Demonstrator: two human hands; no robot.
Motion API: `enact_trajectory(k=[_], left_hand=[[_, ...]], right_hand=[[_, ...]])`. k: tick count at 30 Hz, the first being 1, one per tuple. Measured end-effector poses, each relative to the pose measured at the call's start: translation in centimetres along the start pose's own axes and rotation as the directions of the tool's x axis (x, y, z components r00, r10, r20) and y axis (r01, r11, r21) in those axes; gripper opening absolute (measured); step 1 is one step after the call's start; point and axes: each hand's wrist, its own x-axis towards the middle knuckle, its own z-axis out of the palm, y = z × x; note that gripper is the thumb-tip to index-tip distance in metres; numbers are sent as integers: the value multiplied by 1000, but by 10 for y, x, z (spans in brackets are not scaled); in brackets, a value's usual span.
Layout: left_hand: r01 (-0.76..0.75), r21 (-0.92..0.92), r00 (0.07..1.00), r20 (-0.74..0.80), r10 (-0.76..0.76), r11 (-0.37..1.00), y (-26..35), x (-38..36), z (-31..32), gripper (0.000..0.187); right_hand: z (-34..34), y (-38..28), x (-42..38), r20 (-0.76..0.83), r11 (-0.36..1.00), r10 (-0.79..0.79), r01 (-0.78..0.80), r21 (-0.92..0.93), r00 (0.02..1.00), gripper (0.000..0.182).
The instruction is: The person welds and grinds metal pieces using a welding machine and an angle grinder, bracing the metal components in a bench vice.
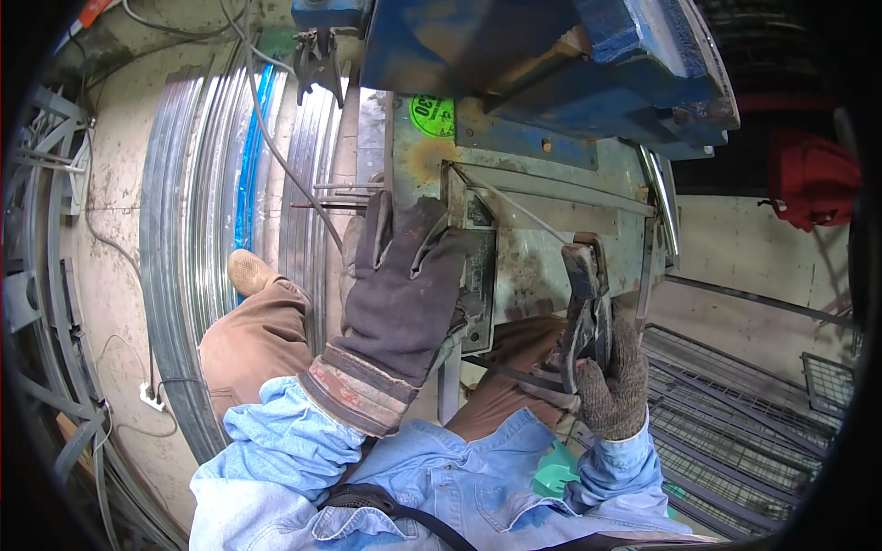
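Observation:
My left hand (400, 285), in a thick dark welding glove with a worn striped cuff, lies back up at the left edge of the metal worktable (533, 266). Its fingers are stretched out and apart; what lies under the palm is hidden. Just right of it is a dark slotted metal piece (480, 275). My right hand (616, 381), in a grey knit glove, is closed round a welding electrode holder (586, 298). From its jaws a thin electrode (514, 204) slants up and left to a corner of the metal frame (560, 193) on the table.
Several thin rods (340, 196) stick out left of the table. A blue steel block (542, 55) overhangs its far side. Long metal profiles (197, 211) and a cable (276, 151) lie left. Wire mesh panels (735, 413) are stacked right, near a red object (813, 179).

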Motion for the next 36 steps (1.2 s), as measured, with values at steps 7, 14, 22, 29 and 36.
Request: enact_trajectory(k=[7,14,22,29,36], left_hand=[[74,-49,996,61,-71,996,2,0,-2,59],[101,-62,994,55,-97,993,3,-2,-2,58],[100,-58,994,53,-97,993,1,-4,2,59],[99,-88,992,84,-92,991,3,-2,-4,60],[99,-67,993,77,-94,993,4,-2,-3,61]], right_hand=[[-2,3,0,10,998,-42,42,-36,999,69],[-2,5,-1,29,1000,-28,28,-7,999,71],[-5,3,5,63,984,-143,148,-94,988,68],[-2,-4,8,72,973,-199,206,-104,977,66],[-4,-1,6,60,991,-112,116,-60,992,69]])
